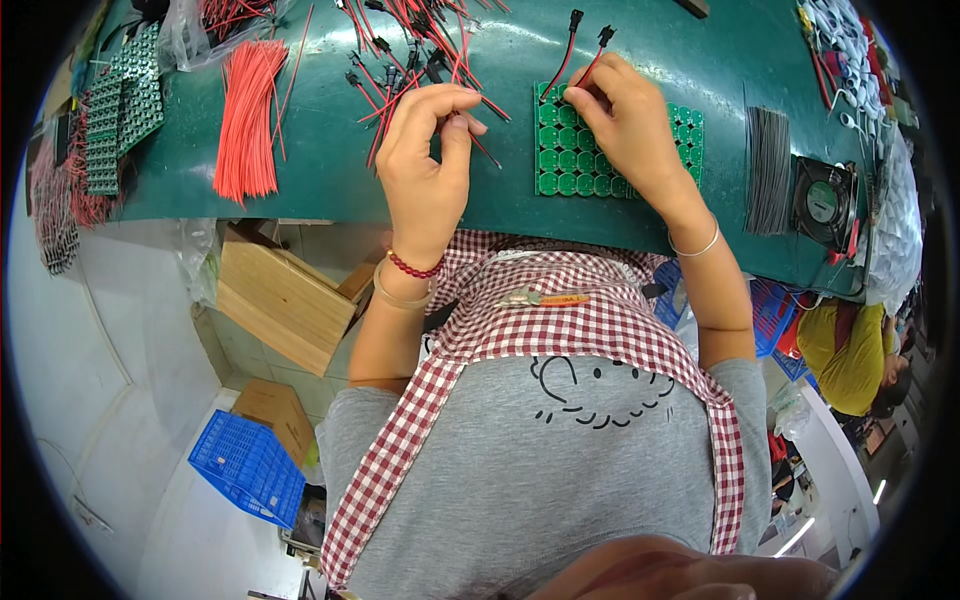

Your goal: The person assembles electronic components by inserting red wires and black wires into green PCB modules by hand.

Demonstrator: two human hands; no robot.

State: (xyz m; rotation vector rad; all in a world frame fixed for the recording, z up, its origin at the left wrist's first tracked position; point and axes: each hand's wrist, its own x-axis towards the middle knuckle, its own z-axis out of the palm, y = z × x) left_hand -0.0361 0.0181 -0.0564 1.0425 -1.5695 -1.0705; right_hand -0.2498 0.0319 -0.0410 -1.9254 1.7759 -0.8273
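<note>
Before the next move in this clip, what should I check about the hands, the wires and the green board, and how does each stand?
1. Right hand on the green board panel: ok, its fingertips press down at the panel's upper left part.
2. Wire pair held: ok, red and black leads with black connectors run up from the right fingers.
3. Left hand holding a wire: ok, thumb and fingers pinch a thin red wire.
4. Panel lying flat on the green table: ok.
5. Wire ends seated on a pad: cannot tell, the fingers hide them.
6. Spare wires nearby: ok, a red wire bundle lies to the left.
</note>
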